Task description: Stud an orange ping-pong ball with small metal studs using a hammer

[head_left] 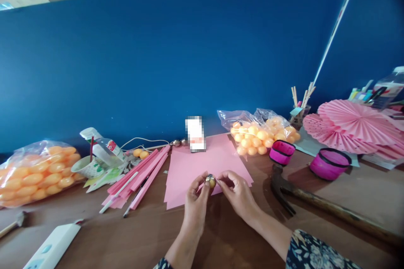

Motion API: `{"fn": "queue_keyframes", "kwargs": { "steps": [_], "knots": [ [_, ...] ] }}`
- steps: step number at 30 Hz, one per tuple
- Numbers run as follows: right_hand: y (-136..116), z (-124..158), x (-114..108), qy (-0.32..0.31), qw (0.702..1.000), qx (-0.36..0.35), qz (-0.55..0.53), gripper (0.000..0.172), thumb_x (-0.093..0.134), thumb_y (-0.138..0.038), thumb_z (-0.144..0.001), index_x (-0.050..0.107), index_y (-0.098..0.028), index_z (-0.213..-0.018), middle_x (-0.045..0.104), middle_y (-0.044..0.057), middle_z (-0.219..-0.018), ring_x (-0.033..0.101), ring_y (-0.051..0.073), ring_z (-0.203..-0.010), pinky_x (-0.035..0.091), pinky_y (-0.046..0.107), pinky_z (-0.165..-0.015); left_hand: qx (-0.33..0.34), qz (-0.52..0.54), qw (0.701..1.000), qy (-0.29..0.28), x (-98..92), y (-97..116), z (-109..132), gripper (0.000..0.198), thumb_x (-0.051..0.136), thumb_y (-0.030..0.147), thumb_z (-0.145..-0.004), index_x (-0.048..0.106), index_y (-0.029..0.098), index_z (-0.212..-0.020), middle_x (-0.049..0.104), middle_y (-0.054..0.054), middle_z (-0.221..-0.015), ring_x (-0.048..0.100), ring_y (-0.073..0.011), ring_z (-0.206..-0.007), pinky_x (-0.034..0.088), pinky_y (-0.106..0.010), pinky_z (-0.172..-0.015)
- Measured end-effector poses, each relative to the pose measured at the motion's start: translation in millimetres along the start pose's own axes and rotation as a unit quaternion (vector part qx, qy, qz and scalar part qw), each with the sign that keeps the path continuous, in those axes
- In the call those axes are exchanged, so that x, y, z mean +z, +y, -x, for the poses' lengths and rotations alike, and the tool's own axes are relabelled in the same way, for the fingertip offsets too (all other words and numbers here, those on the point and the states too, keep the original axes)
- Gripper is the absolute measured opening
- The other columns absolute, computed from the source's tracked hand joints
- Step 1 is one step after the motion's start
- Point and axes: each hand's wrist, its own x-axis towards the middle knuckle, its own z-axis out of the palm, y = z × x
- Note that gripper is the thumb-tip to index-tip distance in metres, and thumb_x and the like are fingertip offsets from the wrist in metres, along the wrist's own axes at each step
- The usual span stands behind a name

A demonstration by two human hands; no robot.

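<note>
My left hand (pixel 196 199) pinches a small shiny metallic ball (pixel 210 180) between thumb and fingertips, over the near edge of the pink paper sheets (pixel 202 164). Just to the right of the ball is my right hand (pixel 236 191), its thumb and forefinger pressed together. Whatever lies in that right pinch is too small to make out. More metallic balls (pixel 176 143) rest at the back edge of the pink paper, beside a blurred-out white upright object (pixel 196 134).
Bags of orange balls stand left (pixel 38 172) and right (pixel 252 138). A claw hammer (pixel 331 208) lies at right, near two magenta bands (pixel 330 164) and pink paper fans (pixel 356 126). Left are pink strips (pixel 142 174), a paper cup (pixel 90 167) and a white box (pixel 53 246). A blue partition (pixel 158 59) rises behind.
</note>
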Motion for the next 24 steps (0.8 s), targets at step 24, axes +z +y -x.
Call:
{"fn": "queue_keyframes", "kwargs": {
  "steps": [24],
  "knots": [
    [2.5, 2.9, -0.2, 0.028, 0.985, -0.055, 0.16, 0.008, 0.043, -0.02, -0.082, 0.052, -0.019, -0.083, 0.059, 0.003, -0.081, 0.055, 0.015, -0.07, 0.044, 0.025, -0.064, -0.007, -0.017, 1.0, -0.009, 1.0, 2.8, 2.5, 0.041, 0.063, 0.031, -0.069, 0.054, 0.014, -0.106, 0.062, -0.012, -0.103, 0.06, -0.0218, -0.094, 0.043, -0.038, -0.089]
  ]
}}
